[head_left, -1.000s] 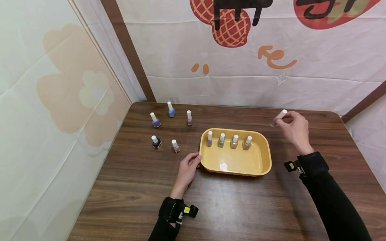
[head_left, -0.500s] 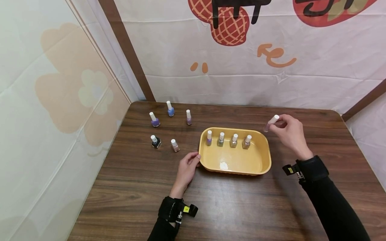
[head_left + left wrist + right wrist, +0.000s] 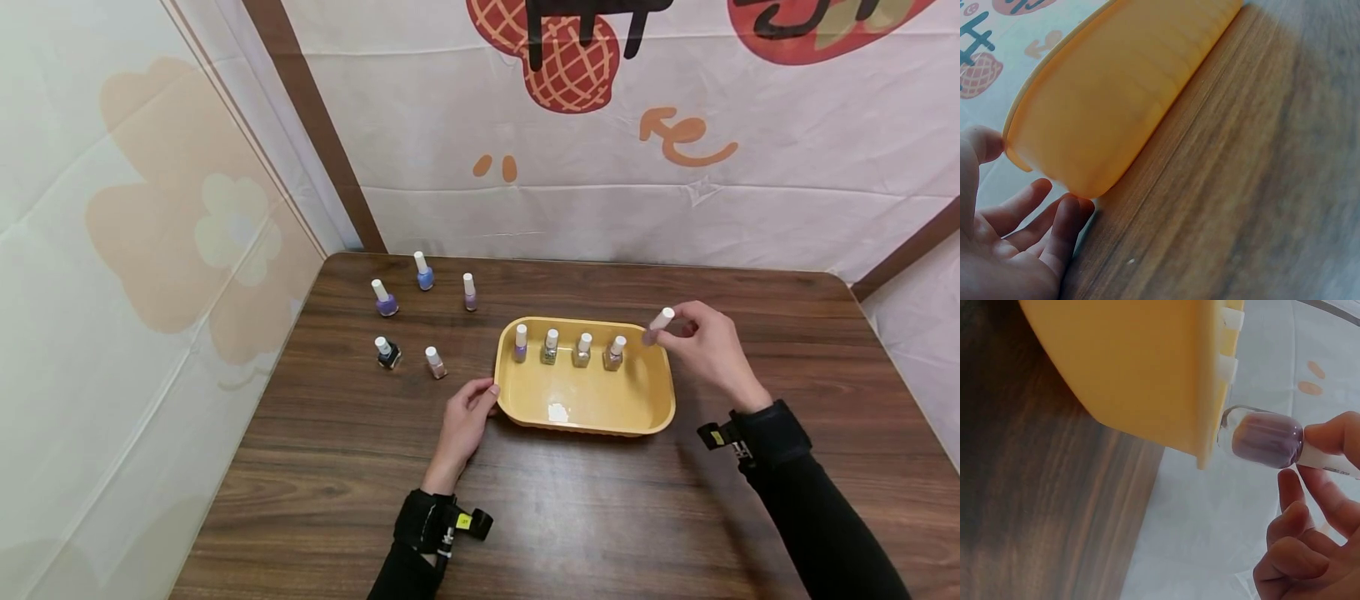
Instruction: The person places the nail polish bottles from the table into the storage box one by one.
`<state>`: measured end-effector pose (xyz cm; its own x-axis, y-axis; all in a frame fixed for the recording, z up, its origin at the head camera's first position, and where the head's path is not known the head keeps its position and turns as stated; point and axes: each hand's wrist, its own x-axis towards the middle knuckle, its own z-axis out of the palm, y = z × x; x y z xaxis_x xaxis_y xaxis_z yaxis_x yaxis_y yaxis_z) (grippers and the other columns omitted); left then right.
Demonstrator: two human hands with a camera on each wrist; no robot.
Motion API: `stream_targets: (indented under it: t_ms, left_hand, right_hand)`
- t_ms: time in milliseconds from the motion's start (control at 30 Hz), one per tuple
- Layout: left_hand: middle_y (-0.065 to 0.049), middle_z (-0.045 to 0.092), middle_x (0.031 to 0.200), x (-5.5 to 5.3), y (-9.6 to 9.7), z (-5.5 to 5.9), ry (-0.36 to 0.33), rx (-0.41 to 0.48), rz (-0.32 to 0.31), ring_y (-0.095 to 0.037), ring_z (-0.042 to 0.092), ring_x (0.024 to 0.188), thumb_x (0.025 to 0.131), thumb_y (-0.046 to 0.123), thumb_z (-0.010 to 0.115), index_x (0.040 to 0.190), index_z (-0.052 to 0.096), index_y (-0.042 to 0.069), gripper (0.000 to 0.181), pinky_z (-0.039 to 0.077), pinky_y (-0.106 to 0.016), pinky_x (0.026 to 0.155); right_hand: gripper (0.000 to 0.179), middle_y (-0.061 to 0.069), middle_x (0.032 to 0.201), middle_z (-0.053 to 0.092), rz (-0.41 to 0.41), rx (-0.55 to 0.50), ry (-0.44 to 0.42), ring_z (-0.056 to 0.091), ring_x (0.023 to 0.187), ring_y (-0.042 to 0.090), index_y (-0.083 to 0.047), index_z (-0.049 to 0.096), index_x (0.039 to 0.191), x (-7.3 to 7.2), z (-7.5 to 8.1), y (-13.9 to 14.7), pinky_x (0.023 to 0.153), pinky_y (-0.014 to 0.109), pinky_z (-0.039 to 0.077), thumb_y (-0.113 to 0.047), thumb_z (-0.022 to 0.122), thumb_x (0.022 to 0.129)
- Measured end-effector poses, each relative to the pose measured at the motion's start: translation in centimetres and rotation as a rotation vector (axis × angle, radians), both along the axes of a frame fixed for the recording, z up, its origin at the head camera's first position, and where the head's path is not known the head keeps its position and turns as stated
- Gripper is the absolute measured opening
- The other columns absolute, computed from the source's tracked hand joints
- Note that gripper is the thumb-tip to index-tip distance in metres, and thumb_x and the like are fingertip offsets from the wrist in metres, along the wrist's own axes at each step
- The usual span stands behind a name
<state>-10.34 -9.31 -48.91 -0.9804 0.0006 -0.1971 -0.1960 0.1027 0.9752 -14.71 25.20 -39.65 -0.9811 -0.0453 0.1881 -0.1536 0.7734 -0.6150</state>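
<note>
My right hand (image 3: 708, 343) pinches a nail polish bottle (image 3: 1269, 439) by its white cap, between thumb and fingers. The bottle holds dull purple polish and tilts over the right rear corner of a yellow tray (image 3: 607, 404). In the right wrist view its glass base overlaps the tray's rim. My left hand (image 3: 463, 425) holds the tray's left side, thumb at the rim and fingertips against the lower wall. Inside the tray a row of polish bottles stands along the back: a purple one (image 3: 521, 345), a glittery greenish one (image 3: 550, 348), and two beige-brown ones (image 3: 613, 355).
Left of the tray, on the wooden table (image 3: 315, 467), stand several more polish bottles: blue (image 3: 425, 277), violet (image 3: 386, 305), pale purple (image 3: 470, 298), black (image 3: 388, 356) and pinkish (image 3: 437, 365). A printed white cloth (image 3: 600, 217) hangs behind the table's back edge.
My right hand has carried its bottle left and toward me, from beyond the tray's right side to over its right rear corner. My left hand and the tray have stayed put.
</note>
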Motion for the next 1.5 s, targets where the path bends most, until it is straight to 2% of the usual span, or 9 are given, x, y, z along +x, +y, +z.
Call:
stream_targets:
  t_ms: [167, 433, 667, 933, 1033, 1200, 1500]
  left_hand:
    - [-0.015, 0.063, 0.121, 0.0, 0.0, 0.1, 0.002, -0.008, 0.002, -0.013, 0.065, 0.098, 0.097, 0.028, 0.058, 0.122, 0.063, 0.003, 0.035, 0.055, -0.026, 0.08]
    - [-0.014, 0.062, 0.121, 0.1, 0.0, 0.2, 0.002, -0.004, 0.004, -0.016, 0.065, 0.101, 0.097, 0.028, 0.058, 0.121, 0.063, 0.004, 0.035, 0.055, -0.028, 0.081]
    - [-0.016, 0.062, 0.123, 0.2, 0.0, 0.5, -0.008, 0.0, 0.0, -0.016, 0.064, 0.102, 0.097, 0.026, 0.058, 0.123, 0.062, 0.002, 0.035, 0.055, -0.03, 0.084]
    - [-0.021, 0.061, 0.122, 0.9, 0.2, 3.5, -0.002, -0.027, -0.025, -0.019, 0.065, 0.101, 0.099, 0.018, 0.054, 0.123, 0.059, -0.005, 0.034, 0.055, -0.037, 0.086]
    - [-0.02, 0.061, 0.123, 0.6, 0.1, 2.5, -0.007, -0.014, -0.022, -0.02, 0.065, 0.102, 0.098, 0.02, 0.055, 0.123, 0.06, -0.003, 0.034, 0.055, -0.037, 0.086]
    - [-0.017, 0.061, 0.124, 0.2, 0.0, 0.6, -0.004, -0.007, -0.011, -0.018, 0.065, 0.103, 0.098, 0.026, 0.056, 0.124, 0.061, 0.001, 0.037, 0.055, -0.031, 0.084]
    - [-0.014, 0.062, 0.123, 0.1, 0.0, 0.2, -0.002, -0.015, 0.005, -0.018, 0.065, 0.103, 0.097, 0.029, 0.058, 0.122, 0.062, 0.003, 0.036, 0.055, -0.029, 0.082]
  right_hand:
    - [0.015, 0.007, 0.086, 0.052, 0.027, 0.005, 0.018, 0.04, 0.065, 0.013, -0.01, 0.067, 0.093, 0.1, -1.1, 0.0, 0.06, 0.023, 0.03, -0.019, 0.074, 0.084]
    - [0.016, 0.013, 0.104, 0.057, 0.067, 0.021, 0.005, 0.04, 0.067, 0.014, -0.005, 0.068, 0.095, 0.1, -2.6, 0.0, 0.061, 0.024, 0.031, -0.015, 0.074, 0.084]
    - [0.02, 0.016, 0.106, 0.058, 0.069, 0.053, -0.022, 0.045, 0.071, 0.019, -0.002, 0.069, 0.096, 0.1, -3.4, -0.3, 0.064, 0.027, 0.034, -0.014, 0.075, 0.082]
    - [0.022, 0.019, 0.106, 0.055, 0.079, 0.056, -0.049, 0.045, 0.075, 0.022, 0.002, 0.067, 0.099, 0.2, -3.8, -0.4, 0.066, 0.029, 0.033, -0.011, 0.074, 0.083]
    - [0.024, 0.02, 0.106, 0.055, 0.08, 0.066, -0.05, 0.045, 0.076, 0.023, 0.004, 0.067, 0.1, 0.1, -3.9, -0.3, 0.066, 0.03, 0.032, -0.01, 0.075, 0.082]
    - [0.026, 0.021, 0.107, 0.055, 0.081, 0.083, -0.061, 0.046, 0.077, 0.025, 0.005, 0.067, 0.101, 0.1, -4.1, -0.3, 0.066, 0.031, 0.033, -0.01, 0.075, 0.081]
    - [0.032, 0.021, 0.11, 0.055, 0.072, 0.106, -0.098, 0.052, 0.085, 0.03, 0.005, 0.067, 0.105, 0.2, -3.9, -0.5, 0.068, 0.033, 0.037, -0.015, 0.075, 0.082]
